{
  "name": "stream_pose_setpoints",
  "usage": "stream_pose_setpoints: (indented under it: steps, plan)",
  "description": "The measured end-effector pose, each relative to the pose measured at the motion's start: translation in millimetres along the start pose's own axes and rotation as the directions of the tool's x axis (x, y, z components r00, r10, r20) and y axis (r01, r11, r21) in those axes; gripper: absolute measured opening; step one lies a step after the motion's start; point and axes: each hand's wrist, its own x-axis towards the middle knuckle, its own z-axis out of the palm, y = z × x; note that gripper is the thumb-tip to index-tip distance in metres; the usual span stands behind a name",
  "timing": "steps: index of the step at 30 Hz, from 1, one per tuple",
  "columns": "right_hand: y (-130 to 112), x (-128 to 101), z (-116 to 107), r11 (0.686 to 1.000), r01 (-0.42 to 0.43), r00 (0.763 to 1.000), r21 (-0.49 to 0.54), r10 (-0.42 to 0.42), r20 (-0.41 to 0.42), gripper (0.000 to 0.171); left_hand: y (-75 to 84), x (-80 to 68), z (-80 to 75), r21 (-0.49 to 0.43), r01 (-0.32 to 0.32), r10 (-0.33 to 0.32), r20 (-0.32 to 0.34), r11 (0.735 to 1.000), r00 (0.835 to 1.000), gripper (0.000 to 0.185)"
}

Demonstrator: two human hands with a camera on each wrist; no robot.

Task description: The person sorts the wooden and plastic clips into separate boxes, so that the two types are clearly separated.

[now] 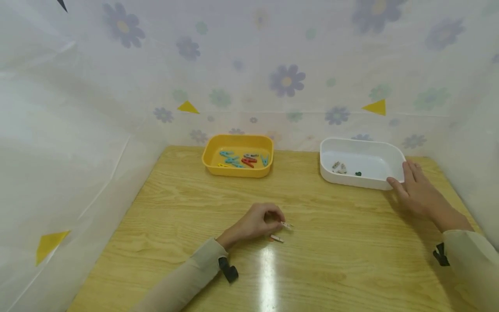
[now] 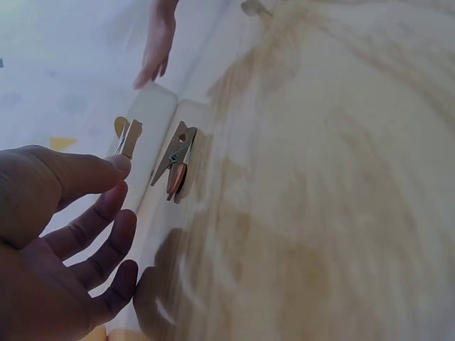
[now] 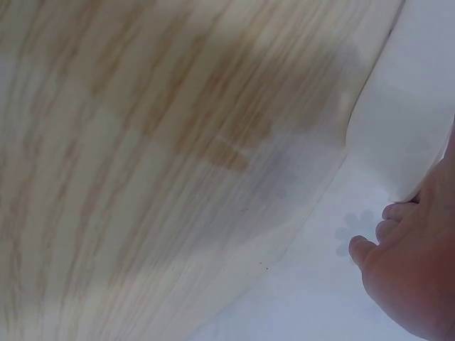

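Nearest the viewer, the left hand (image 1: 255, 224) curls over the wooden tabletop (image 1: 319, 260), pinching one small clothespin (image 1: 287, 225) at its fingertips; a second clothespin (image 1: 276, 238) lies just beside it. The right hand (image 1: 419, 190) rests with straight fingers against the white tray (image 1: 397, 152), steadying its near corner. A firm pinch on the peg's tail would likely serve best. Coloured pegs sit in the yellow tray (image 1: 210, 152).

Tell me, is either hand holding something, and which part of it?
The left hand pinches a small clothespin by one end between its fingertips. The right hand holds nothing; its straight fingers rest on the white tray's corner.
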Motion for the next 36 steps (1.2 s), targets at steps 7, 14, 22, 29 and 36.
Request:
stream_pose_setpoints:
  steps: [7, 14, 22, 29, 36]
  plan:
    - [-2, 0, 0, 1.000, 0.005, 1.000, -0.009, -0.005, 0.004, 0.080, 2.1, 4.8, -2.1, 0.033, 0.022, -0.021, -0.032, 0.999, 0.999, 0.004]
    - [-1, -1, 2, 1.000, 0.012, 1.000, -0.008, -0.012, -0.003, 0.080, 9.9, 12.6, -3.9, 0.017, 0.021, -0.020, -0.077, 1.000, 0.997, 0.004]
    - [1, -1, 2, 1.000, 0.017, 1.000, -0.011, -0.018, -0.008, 0.080, 14.8, 26.2, -5.0, 0.030, 0.025, -0.021, -0.145, 0.999, 0.989, 0.004]
    - [3, -1, 2, 1.000, 0.012, 1.000, -0.011, -0.012, -0.009, 0.080, 19.7, 45.6, -3.8, 0.069, -0.002, 0.015, -0.183, 0.998, 0.983, 0.005]
    - [2, -1, 3, 1.000, 0.010, 1.000, -0.009, -0.010, -0.013, 0.080, 28.0, 68.7, -2.3, 0.083, -0.028, 0.044, -0.205, 0.996, 0.978, 0.005]
